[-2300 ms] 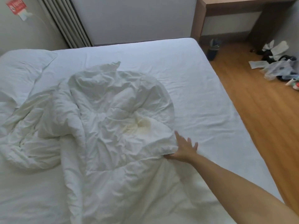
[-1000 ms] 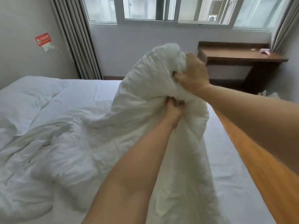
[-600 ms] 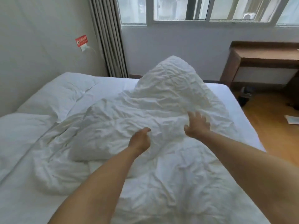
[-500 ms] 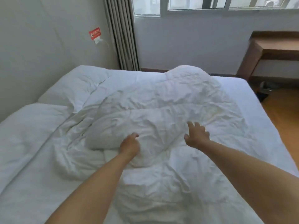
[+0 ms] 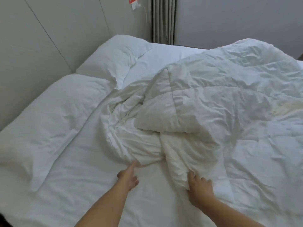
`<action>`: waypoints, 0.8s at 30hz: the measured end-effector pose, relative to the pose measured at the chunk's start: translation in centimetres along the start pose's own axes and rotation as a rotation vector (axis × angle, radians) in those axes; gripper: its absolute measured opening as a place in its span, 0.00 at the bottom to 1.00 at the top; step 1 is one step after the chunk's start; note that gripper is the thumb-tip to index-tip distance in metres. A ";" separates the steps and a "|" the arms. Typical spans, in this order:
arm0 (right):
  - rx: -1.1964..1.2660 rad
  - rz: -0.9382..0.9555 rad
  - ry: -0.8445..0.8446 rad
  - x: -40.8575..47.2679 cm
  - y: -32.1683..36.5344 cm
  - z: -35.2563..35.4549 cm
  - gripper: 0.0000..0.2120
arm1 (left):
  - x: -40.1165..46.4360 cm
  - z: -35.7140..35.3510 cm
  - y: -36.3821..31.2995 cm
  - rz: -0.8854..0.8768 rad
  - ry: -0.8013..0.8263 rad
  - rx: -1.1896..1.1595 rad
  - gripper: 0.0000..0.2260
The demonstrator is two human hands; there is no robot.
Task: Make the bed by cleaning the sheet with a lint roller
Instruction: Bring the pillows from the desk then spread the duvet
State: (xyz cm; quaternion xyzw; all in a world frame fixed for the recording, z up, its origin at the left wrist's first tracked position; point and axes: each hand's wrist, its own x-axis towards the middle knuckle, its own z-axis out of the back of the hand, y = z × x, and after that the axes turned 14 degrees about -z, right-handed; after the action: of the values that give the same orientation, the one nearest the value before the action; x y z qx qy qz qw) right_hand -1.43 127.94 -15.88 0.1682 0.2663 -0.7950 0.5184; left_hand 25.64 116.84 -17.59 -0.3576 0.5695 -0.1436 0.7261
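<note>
Crumpled white duvet [image 5: 221, 102] lies heaped over the right and middle of the bed, on the white sheet [image 5: 78, 182]. Left hand [image 5: 128, 175] released, forefinger reaching to a bunched duvet fold. Right hand [image 5: 199, 188] grasping the near duvet edge; two pillows [image 5: 49, 115] at left.

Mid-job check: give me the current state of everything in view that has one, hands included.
duvet: crumpled, bunched toward the right, one corner folded over
sheet: exposed at near left, wrinkled
near pillow: lying flat at the headboard side
far pillow: lying flat, creased
curtain: gathered in the corner
left hand: fingers extended, touching the duvet's edge
right hand: fingers curled into a duvet fold
lint roller: not visible
</note>
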 end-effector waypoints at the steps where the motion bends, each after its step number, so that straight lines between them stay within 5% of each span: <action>1: -0.014 0.010 -0.022 0.5 -0.1 -0.1 0.27 | 1.4 -0.2 -0.6 -0.051 -0.011 -0.073 0.35; 5: 0.040 -0.056 0.074 0.3 -1.6 1.1 0.24 | 4.3 -0.9 -4.4 -0.277 0.057 -0.178 0.10; 8: 0.126 -0.140 0.201 -0.7 -0.7 3.8 0.34 | 2.2 0.7 -8.8 -0.509 0.167 -0.151 0.17; 13: 0.265 0.116 -0.289 -4.7 8.5 12.7 0.63 | -8.7 5.9 -14.6 -0.832 0.613 0.467 0.17; 16: 0.332 0.320 -0.537 -7.2 12.9 16.3 0.47 | -12.0 9.1 -18.7 -0.794 0.603 0.552 0.11; 19: 0.408 0.399 -0.337 -10.0 16.2 18.3 0.24 | -13.5 12.6 -21.3 -0.741 0.316 0.151 0.11; 21: 0.612 0.331 -0.231 -12.8 18.1 20.0 0.25 | -14.8 14.8 -20.4 -0.713 0.217 -0.138 0.15; 24: 1.033 0.320 -0.066 -17.0 20.4 24.6 0.25 | -16.9 17.8 -15.3 -0.682 0.272 0.026 0.34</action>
State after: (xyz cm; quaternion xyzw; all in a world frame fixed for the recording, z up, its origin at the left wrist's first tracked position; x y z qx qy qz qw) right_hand 24.36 119.15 7.99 0.4144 -0.2048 -0.7383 0.4911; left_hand 39.97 122.81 6.86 -0.4952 0.5068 -0.4310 0.5587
